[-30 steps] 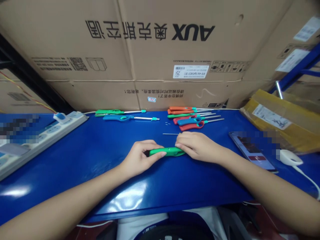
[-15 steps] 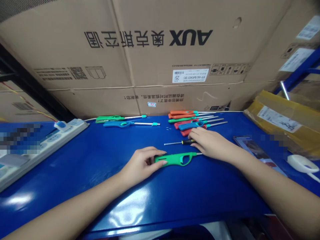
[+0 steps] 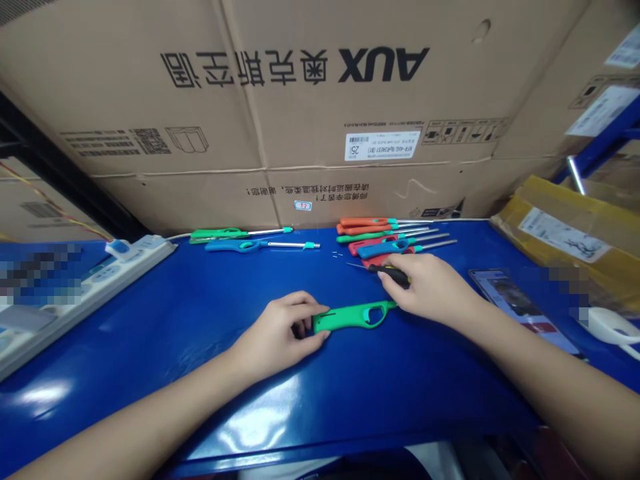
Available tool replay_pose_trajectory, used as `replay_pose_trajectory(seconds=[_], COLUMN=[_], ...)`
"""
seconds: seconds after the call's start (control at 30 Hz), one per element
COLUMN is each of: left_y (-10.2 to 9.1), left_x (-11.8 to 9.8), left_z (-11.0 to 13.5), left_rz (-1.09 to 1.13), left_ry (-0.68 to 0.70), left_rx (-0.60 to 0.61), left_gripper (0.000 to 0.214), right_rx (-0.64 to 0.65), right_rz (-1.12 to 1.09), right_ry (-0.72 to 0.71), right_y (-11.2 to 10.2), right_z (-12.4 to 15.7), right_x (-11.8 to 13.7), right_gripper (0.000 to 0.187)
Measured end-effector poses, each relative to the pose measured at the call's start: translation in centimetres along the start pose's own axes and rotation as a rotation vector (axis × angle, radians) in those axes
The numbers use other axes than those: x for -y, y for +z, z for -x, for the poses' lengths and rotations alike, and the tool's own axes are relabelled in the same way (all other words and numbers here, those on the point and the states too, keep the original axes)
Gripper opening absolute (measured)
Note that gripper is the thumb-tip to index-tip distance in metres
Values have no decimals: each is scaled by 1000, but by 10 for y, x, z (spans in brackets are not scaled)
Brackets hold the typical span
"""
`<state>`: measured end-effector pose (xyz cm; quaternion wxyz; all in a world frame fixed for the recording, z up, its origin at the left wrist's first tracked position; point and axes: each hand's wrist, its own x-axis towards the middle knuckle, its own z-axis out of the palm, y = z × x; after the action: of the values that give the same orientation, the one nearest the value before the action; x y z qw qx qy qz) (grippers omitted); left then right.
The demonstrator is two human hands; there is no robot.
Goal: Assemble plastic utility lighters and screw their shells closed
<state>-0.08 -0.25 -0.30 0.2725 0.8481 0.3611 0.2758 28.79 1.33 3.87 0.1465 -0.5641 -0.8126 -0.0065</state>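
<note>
A green long-nosed lighter lies flat on the blue table. My left hand is closed on the lighter's left end. My right hand is closed on a small screwdriver with a black and yellow handle, its thin shaft pointing left, just above the lighter's right end. Behind it lies a heap of several orange, green, red and blue lighters. A green and a blue lighter lie apart at the back left.
Big cardboard boxes wall off the back of the table. A white power strip lies at the left. A phone, a white object and a yellow padded package sit at the right.
My right hand left the green lighter, reached back to the screwdriver lying on the table and picked it up. The left hand kept hold of the lighter's left end.
</note>
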Motion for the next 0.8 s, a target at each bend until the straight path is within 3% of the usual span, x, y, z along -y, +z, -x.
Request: replay_pose_trajectory(seconds=[0.53,0.63,0.8], left_y=[4,6,12], left_x=[7,6,0], left_z=[1,2,2], left_rz=[-10,-3,33], left_ry=[63,75,111], left_rx=[33,46,57], left_gripper=[35,36,40], right_rx=[-41,-155,-500], right_rz=[-88,-207,-652], right_ry=[12,-5,35], right_y=[15,11,-9], right_z=[-5,-5,-5], right_x=[-1,0,8], right_gripper=[24,21,11])
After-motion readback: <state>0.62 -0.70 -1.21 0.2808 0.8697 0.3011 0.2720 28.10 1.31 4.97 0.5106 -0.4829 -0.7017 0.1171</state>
